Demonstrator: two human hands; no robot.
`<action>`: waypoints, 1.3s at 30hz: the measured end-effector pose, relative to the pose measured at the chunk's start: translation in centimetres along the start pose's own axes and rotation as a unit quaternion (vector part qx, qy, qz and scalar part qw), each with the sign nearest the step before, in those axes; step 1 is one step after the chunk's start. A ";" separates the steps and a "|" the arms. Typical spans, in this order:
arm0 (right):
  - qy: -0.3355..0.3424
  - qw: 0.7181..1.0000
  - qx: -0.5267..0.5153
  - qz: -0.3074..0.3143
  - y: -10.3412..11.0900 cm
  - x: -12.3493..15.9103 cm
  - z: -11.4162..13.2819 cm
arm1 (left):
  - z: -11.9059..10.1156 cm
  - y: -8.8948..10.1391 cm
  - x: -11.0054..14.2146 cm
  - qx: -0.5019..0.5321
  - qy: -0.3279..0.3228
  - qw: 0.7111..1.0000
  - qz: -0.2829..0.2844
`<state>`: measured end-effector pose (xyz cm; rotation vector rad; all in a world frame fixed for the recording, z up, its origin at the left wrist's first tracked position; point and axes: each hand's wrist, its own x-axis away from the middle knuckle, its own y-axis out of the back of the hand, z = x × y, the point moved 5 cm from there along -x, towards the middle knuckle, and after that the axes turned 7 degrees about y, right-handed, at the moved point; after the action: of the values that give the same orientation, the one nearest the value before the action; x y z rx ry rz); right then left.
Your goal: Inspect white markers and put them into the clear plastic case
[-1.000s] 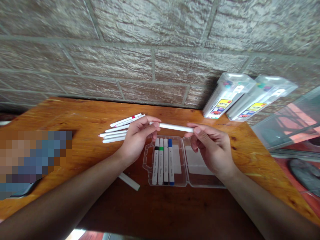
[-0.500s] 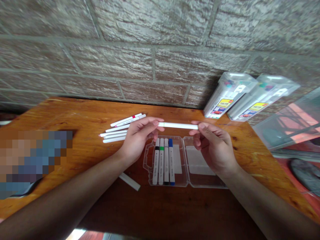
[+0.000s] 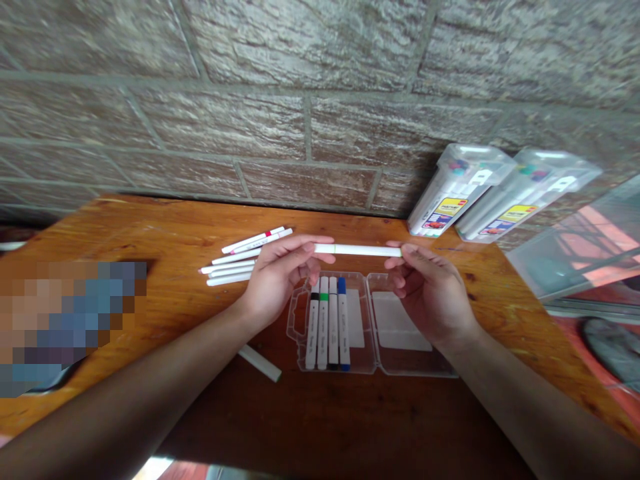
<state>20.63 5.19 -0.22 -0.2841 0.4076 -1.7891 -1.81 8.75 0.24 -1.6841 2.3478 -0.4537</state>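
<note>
A white marker (image 3: 365,251) is held level above the table, one end in each hand. My left hand (image 3: 277,273) pinches its left end, and my right hand (image 3: 433,283) pinches the right end, where a little green shows. Below lies an opened clear plastic case (image 3: 371,357). Several markers (image 3: 328,333) stand side by side in its left half, with black, green and blue marks. Behind my left hand a group of white markers (image 3: 235,260) lies loose, partly hidden by the hand. Another white marker (image 3: 261,364) with a green end rests under my left forearm.
Two clear cases of markers (image 3: 445,200) stand upright at the back right against the stone wall (image 3: 280,120). A pixelated object (image 3: 70,320) lies at the left on the wooden table (image 3: 165,233). A dark shoe (image 3: 613,350) is on the floor to the right.
My right hand has shifted slightly to the right along with the marker's right end, where green now shows. The marker stays pinched in both hands.
</note>
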 end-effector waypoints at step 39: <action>0.011 0.998 -0.016 -0.060 0.1 -0.1 0.2 | 0.3 -0.4 0.2 -0.059 -0.030 0.998 0.019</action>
<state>20.85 5.23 -0.10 -0.3177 0.4430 -1.9056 -1.40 8.44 0.09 -1.6747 2.4012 -0.2585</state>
